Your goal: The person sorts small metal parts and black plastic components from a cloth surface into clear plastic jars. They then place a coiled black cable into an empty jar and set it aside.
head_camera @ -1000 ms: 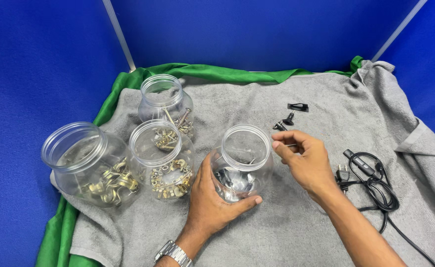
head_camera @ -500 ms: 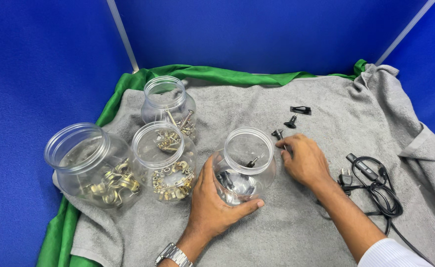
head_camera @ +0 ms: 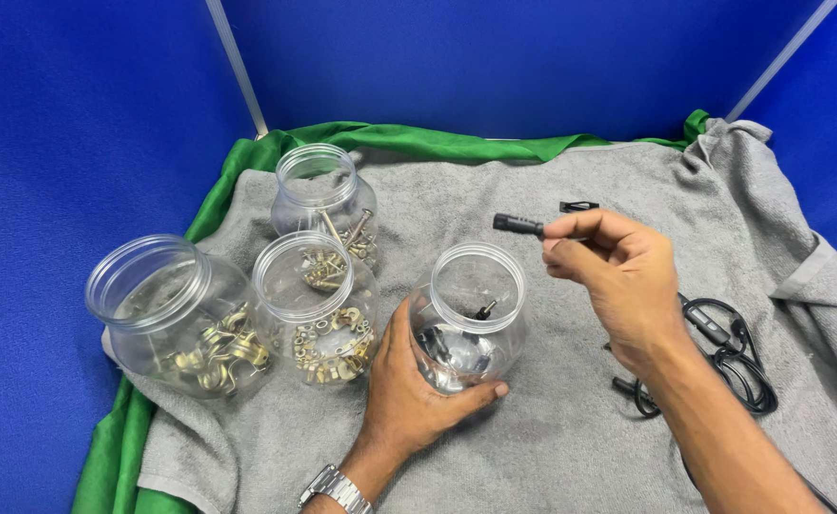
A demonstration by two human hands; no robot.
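Wristwatch [head_camera: 335, 487] metal glints at the bottom edge of the frame, on the arm of the left hand [head_camera: 414, 390]. That hand is wrapped around the lower side of a clear plastic jar [head_camera: 469, 319] at the centre of the frame, thumb lying along its base; the jar stands upright and open on a grey towel [head_camera: 552, 447], with dark metal pieces in its bottom. Right of it, the right hand [head_camera: 618, 276] hovers above the towel, thumb and forefinger pinched on a small black clip [head_camera: 518, 225] held just beyond the jar's mouth, toward the upper right of it. A coiled black cable [head_camera: 733, 347] lies on the towel at the right of the frame, near the right wrist. Left of the held jar stand three more open jars with brass-coloured hardware inside: a large one [head_camera: 176, 319] at far left, a middle one [head_camera: 316, 309] touching it, and a far one [head_camera: 325, 195] behind. Farther back, another black clip [head_camera: 578, 206] lies alone on the towel. A green cloth [head_camera: 418, 141] edges the towel, against blue walls [head_camera: 495, 67].
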